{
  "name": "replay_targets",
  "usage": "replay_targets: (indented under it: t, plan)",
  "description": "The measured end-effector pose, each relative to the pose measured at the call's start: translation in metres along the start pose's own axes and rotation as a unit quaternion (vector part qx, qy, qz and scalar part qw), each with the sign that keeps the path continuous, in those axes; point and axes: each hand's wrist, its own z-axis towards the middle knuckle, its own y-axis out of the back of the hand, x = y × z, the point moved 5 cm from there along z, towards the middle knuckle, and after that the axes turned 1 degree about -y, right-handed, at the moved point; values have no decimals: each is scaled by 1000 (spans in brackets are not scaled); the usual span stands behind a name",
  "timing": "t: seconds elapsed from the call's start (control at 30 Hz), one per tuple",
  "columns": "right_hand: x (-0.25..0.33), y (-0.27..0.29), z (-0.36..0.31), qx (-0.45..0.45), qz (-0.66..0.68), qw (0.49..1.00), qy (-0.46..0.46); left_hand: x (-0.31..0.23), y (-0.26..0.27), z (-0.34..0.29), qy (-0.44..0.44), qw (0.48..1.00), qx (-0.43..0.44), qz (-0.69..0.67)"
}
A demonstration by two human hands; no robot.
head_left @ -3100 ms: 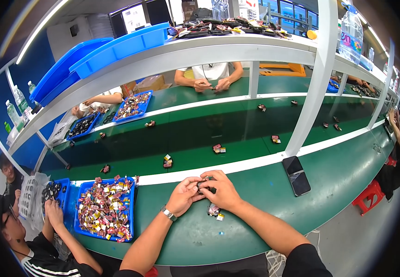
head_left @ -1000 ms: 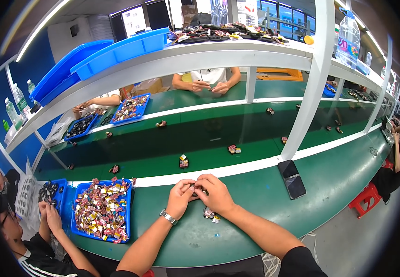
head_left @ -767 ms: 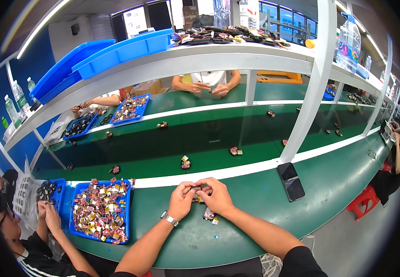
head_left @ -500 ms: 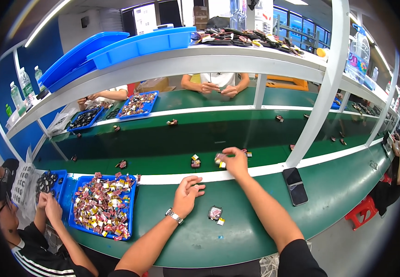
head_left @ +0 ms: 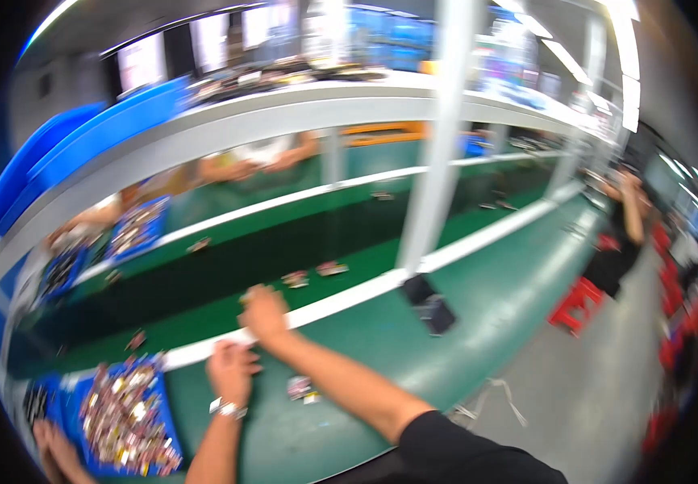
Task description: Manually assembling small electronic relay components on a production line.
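The picture is blurred by motion. My right hand (head_left: 265, 315) reaches over the white rail (head_left: 316, 308) to the green conveyor strip, its fingers hidden or smeared; a small pale-yellow spot shows at the fingertips. Just left and nearer, my left hand (head_left: 231, 373), with a metal watch on the wrist, hovers by the rail with its fingers loosely apart and nothing visible in them. A small pinkish electronic part (head_left: 299, 388) with a white-yellow tab lies on the green bench below my right forearm. Similar parts (head_left: 295, 279) lie on the strip right of my right hand.
A blue tray (head_left: 173, 436) heaped with such parts stands left of my left hand, with a co-worker's hands (head_left: 54, 448) beside it. A white post (head_left: 429, 185) rises from the rail, near a dark phone-like device (head_left: 429, 306). A shelf (head_left: 300, 117) with blue bins crosses above.
The view has swung to the right, so the scene has shifted left. My right hand still reaches over the strip, and my left hand stays near the rail, now closer to the right.
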Motion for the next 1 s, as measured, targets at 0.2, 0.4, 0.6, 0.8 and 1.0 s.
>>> replay_targets:
  t: [0.2, 0.4, 0.6, 0.8, 1.0]
  plan:
    - [-19, 30, -23, 111, 298, 943, 94, 20, 41, 23, 68, 993, -72, -59]
    - [3, 84, -67, 246, 299, 891, 238, -17, 11, -4, 138, 971, 182, -70]
    - [-13, 102, -78, 89, 250, 941, 209, -25, -23, -15, 185, 951, 207, -139]
    - [-4, 95, -93, 50, 96, 978, 180, -11, -28, -12, 170, 954, 194, -153]
    - [16, 53, -94, -14, 115, 949, 292, -16, 10, -14, 131, 981, 103, -101]
